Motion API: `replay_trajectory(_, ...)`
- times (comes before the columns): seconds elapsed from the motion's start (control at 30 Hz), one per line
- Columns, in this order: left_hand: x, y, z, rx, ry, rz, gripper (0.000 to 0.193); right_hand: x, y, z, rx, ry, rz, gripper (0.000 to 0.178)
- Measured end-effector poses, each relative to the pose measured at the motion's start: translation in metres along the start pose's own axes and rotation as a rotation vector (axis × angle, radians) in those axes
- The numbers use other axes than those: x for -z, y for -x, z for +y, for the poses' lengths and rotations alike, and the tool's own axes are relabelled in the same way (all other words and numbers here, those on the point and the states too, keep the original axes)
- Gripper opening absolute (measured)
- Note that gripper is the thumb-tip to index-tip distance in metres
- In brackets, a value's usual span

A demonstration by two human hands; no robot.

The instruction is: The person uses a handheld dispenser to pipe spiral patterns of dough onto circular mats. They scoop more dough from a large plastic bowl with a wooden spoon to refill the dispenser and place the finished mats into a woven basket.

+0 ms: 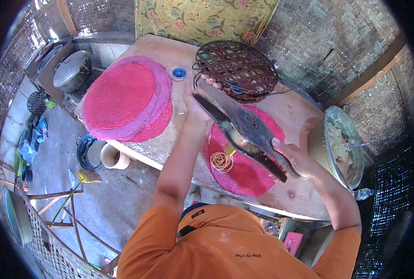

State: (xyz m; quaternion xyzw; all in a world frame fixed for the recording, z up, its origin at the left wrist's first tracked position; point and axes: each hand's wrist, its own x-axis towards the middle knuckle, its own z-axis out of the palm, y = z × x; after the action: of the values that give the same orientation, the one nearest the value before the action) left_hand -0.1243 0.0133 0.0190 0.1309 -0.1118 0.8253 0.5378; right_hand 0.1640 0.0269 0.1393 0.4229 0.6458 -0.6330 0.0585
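Note:
Between both hands I hold a dark wooden two-handled press, slanting from upper left to lower right over the table. My left hand is closed round its far left end. My right hand is wrapped round the other end, fingers reaching under the lower bar. Pale dough strands hang below the press's middle, beside a small yellowish part. Under it, a coiled nest of pale strands rests on a round pink mat. The press hides part of that mat.
Left on the wooden table lies a stack of pink and purple round mats. Beyond are a small blue bowl and a dark woven basket. A large basin of pale dough stands at the right edge. Buckets stand on the floor.

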Motion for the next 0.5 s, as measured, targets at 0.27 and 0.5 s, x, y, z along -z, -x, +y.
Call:
replay_trajectory(0.27,0.006,0.029,0.004,-0.048,-0.075,0.18,0.037,-0.005,-0.002,0.019,-0.056,-0.057,-0.108,0.064)
replay_trajectory(0.5,0.05,0.022,-0.011,0.012,-0.084,0.273,0.039,-0.004,-0.037,0.058,-0.088,-0.022,0.011,0.064)
